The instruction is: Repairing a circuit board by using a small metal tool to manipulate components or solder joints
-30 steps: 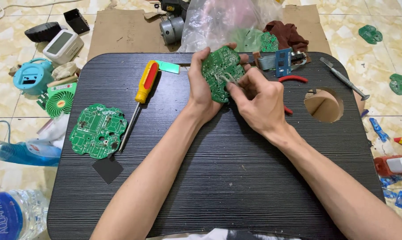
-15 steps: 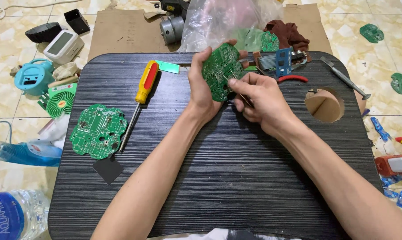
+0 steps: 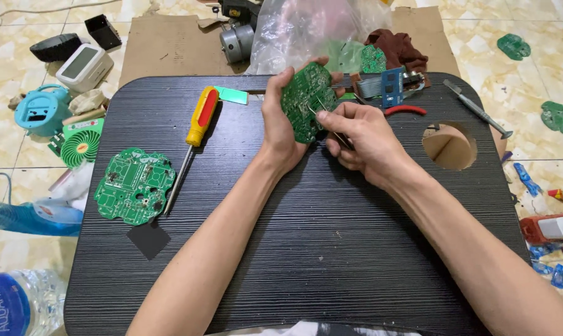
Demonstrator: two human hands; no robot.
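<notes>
Left hand [image 3: 280, 124] still grips circuit board [image 3: 306, 99]; right hand [image 3: 362, 140], pinching tweezers [image 3: 328, 121], drew back slightly.

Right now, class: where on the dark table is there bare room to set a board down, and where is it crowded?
Bare: the near half of the table, between the forearms and the near edge. Crowded: the left, with the spare board and screwdriver, and the far edge beyond the left hand and right hand.

The bench [image 3: 306, 249] is black with fine horizontal grain; the held circuit board [image 3: 306, 102] is green, like the second board [image 3: 134, 185] near the left edge; the screwdriver [image 3: 200, 121] has a yellow handle with red inlay; the floor tiles [image 3: 20, 158] are marbled cream
</notes>
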